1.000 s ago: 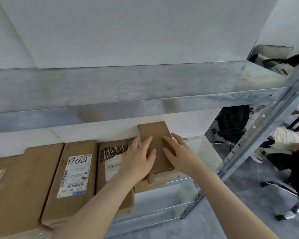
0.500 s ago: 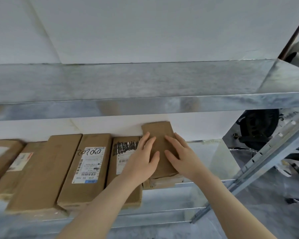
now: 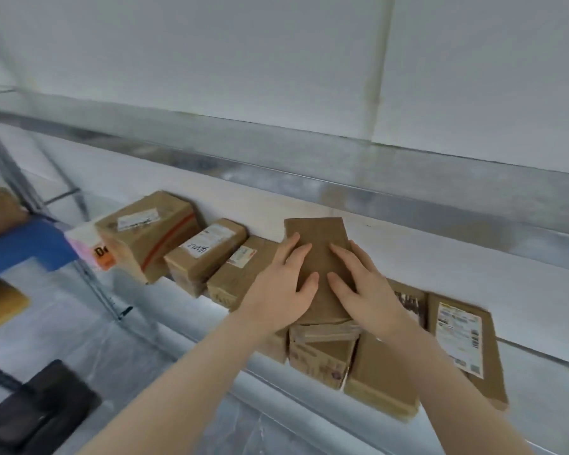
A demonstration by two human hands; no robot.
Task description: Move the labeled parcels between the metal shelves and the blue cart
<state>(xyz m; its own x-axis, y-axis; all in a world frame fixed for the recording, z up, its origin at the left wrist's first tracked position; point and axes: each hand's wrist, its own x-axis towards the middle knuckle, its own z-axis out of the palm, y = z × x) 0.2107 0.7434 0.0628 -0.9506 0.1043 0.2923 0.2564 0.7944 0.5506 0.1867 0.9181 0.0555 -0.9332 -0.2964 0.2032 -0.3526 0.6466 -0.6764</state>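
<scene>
A plain brown parcel (image 3: 319, 244) lies on top of other parcels on the metal shelf (image 3: 523, 359), its far end against the white wall. My left hand (image 3: 284, 287) rests flat on its left side and my right hand (image 3: 362, 287) lies flat on its right side, fingers straight. Under it sits a taped parcel (image 3: 322, 353). A labeled parcel (image 3: 460, 336) lies to the right. Three more labeled parcels (image 3: 207, 254) stand in a row to the left. A corner of the blue cart (image 3: 20, 244) shows at the far left.
An upper metal shelf (image 3: 375, 185) runs across above the parcels. A shelf upright (image 3: 10, 178) stands at the left beside the cart. A yellow-brown item (image 3: 0, 303) lies under the cart's top. A black object (image 3: 37, 412) sits on the grey floor at lower left.
The view has swung left, so the cart and more parcels at the left have come into sight. Both hands stay flat on the same plain parcel.
</scene>
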